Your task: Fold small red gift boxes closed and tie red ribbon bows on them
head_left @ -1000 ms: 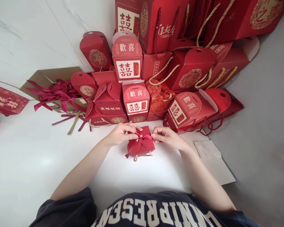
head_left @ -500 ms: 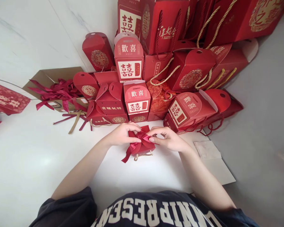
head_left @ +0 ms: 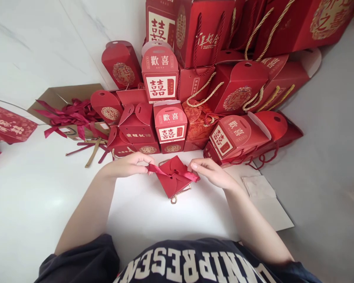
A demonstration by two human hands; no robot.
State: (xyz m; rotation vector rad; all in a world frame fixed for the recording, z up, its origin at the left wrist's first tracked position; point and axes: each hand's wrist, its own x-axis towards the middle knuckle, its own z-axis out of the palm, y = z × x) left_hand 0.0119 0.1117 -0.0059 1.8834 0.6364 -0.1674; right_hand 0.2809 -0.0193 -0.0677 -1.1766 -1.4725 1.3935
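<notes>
- The shirt (head_left: 177, 261) is nearest, at six o'clock.
- The gold cord (head_left: 181, 192) lies at the box's five o'clock, on the counter (head_left: 135, 212).
- The box (head_left: 168, 185) rests on the counter between the hands, set cornerwise, its flaps folded shut.
- The ribbon (head_left: 162, 170) crosses itself over the box's middle, one end towards nine o'clock, the other towards three.
- The left hand (head_left: 133, 164), at nine, is nearly closed, thumb and fingers pinching the ribbon's end.
- The right hand (head_left: 211, 172), at three, is loosely curled by the other end; whether it grips, I cannot tell.
- Tying the ribbon seems the step in hand. Tightening the crossing would call for an even pull on both ends and a steady box.
- Farther off, stacked boxes (head_left: 169, 112) stand at twelve; a carton (head_left: 48, 96) of spare ribbons (head_left: 76, 112) at ten.
</notes>
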